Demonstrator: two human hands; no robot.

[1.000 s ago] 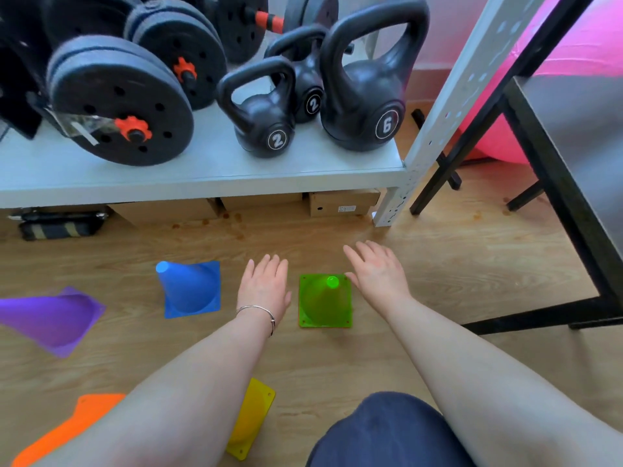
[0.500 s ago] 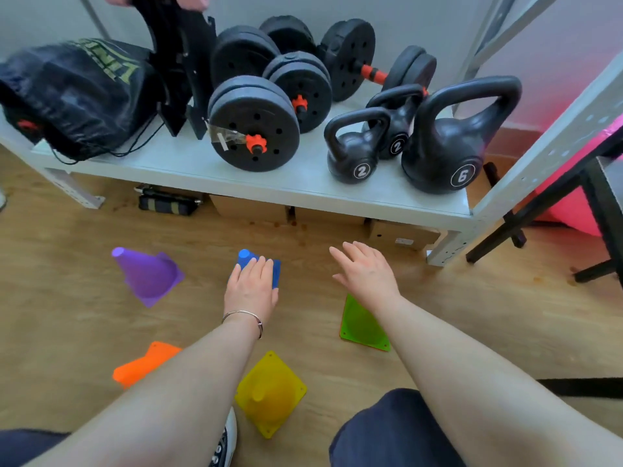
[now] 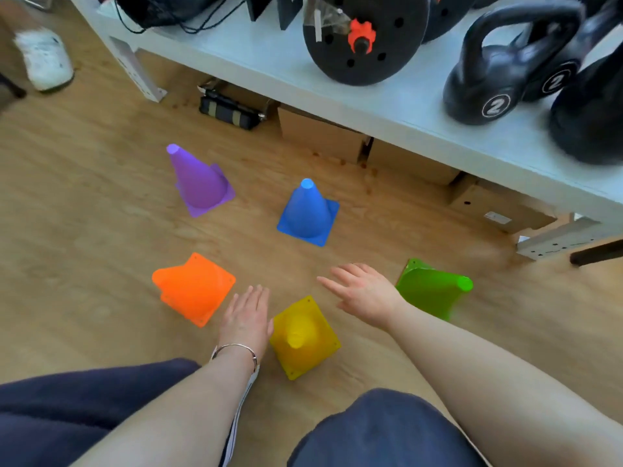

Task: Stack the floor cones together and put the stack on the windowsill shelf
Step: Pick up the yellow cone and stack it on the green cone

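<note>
Several small cones stand apart on the wooden floor: a purple cone [image 3: 200, 182], a blue cone [image 3: 308, 214], an orange cone [image 3: 194, 288], a yellow cone [image 3: 301, 335] and a green cone [image 3: 433, 288]. My left hand [image 3: 246, 318] hovers flat and open between the orange and yellow cones, touching neither. My right hand [image 3: 362, 291] is spread open above the floor, between the yellow and green cones and just in front of the blue one. Neither hand holds anything.
A low white shelf [image 3: 387, 106] crosses the top with dumbbell plates [image 3: 365, 38], kettlebells [image 3: 505, 69] and a black bag. Cardboard boxes [image 3: 323, 133] sit under it. A white shoe [image 3: 45, 59] lies at the far left. My knees fill the bottom edge.
The view has tilted down and left, bringing all the cones into sight. Both hands have drawn back from the blue cone toward the yellow one, still empty.
</note>
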